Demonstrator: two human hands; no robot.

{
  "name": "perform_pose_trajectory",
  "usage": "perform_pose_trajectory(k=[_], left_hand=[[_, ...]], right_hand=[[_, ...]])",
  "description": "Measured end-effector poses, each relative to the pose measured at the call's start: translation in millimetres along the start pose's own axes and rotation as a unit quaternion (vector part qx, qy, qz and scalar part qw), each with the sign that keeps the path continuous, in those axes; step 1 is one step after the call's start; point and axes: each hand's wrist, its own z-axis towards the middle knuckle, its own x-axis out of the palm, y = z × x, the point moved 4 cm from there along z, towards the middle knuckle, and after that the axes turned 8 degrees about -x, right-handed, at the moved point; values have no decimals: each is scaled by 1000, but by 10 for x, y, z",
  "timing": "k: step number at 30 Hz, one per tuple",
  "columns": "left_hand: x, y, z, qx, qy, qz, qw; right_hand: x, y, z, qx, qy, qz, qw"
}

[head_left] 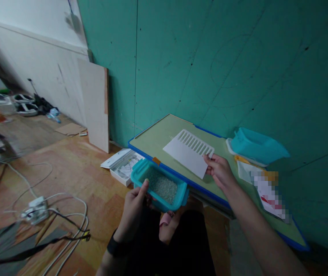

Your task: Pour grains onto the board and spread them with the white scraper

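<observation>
Two items held: L hand (135,201) fingers clamped on teal tub (182,188) w/ gray granules (164,186), just beside near edge of bench (158,132). R hand (220,170) fingers clamped on white slotted panel (182,154), over bench, can't tell if touching. 2nd teal container (258,147) on bench, R of panel.

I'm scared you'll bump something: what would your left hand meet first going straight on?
Beyond the turquoise tub the left hand holds, probably the table's blue edge, though depth is unclear.

Left grip (133,201) holds a tub (160,201), right grip (220,170) a slotted sheet (185,156).
</observation>
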Motion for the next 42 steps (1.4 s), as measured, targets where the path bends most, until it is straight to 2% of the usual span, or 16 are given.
perform_pose_trajectory(k=[3,6,13,19,25,34,42], left_hand=[[-5,12,1,-8,-7,4,1000],[-5,23,5,-15,-9,8,1000],[-41,66,43,-24,-4,-13,1000],[-64,73,83,-9,-10,-18,1000],[-29,25,65,-15,-9,-11,1000],[-25,21,69,-4,-8,1,1000],[-17,-23,51,7,-8,6,1000]], right_hand=[[-145,43,163,-46,-57,-22,997],[-177,2,314,-66,-68,-55,994],[-27,-136,592,-95,-45,-94,990],[157,-100,689,-40,-19,-87,995],[295,-103,605,2,5,-75,997],[412,-167,299,38,46,-39,997],[469,-173,111,65,39,-6,997]])
